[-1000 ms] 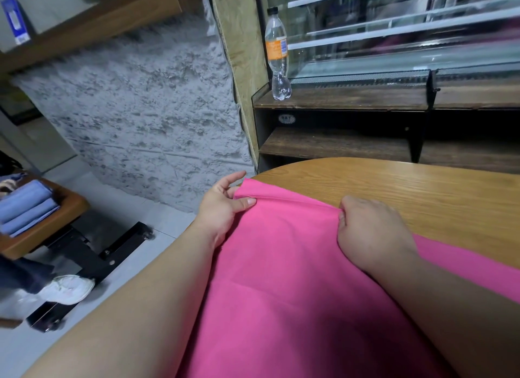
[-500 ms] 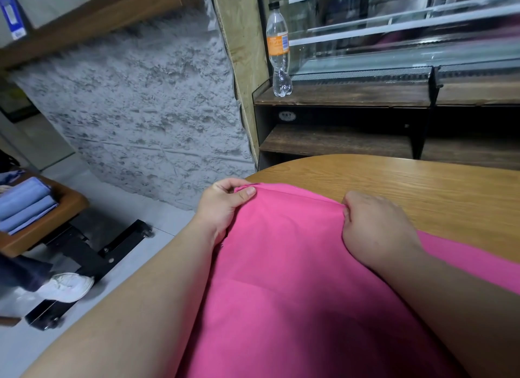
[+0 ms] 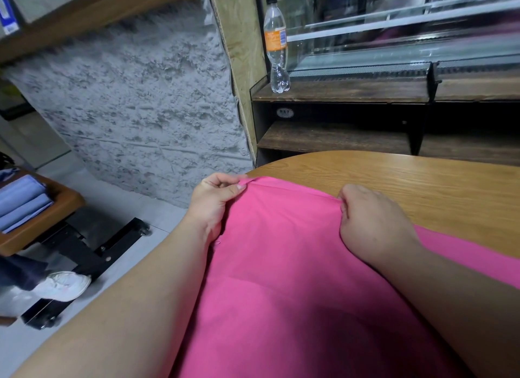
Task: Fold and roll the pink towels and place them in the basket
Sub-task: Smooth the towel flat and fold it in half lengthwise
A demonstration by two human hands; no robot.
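Head view: towel [image 3: 281, 279] on counter [image 3: 422, 186]
Left hand [image 3: 211, 203]: fingers [image 3: 221, 179] pinch towel's far edge
Right hand [image 3: 371, 223]: pinching it too

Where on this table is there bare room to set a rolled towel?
Bare wood lies on the table beyond the towel, widest right of the right hand. The shelf right of the bottle is bare. The near side is crowded: the towel covers it.

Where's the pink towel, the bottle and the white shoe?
pink towel [image 3: 281, 265], head view, middle of the flat cloth.
bottle [image 3: 275, 39], head view, on its orange label.
white shoe [image 3: 64, 287], head view, on its upper.
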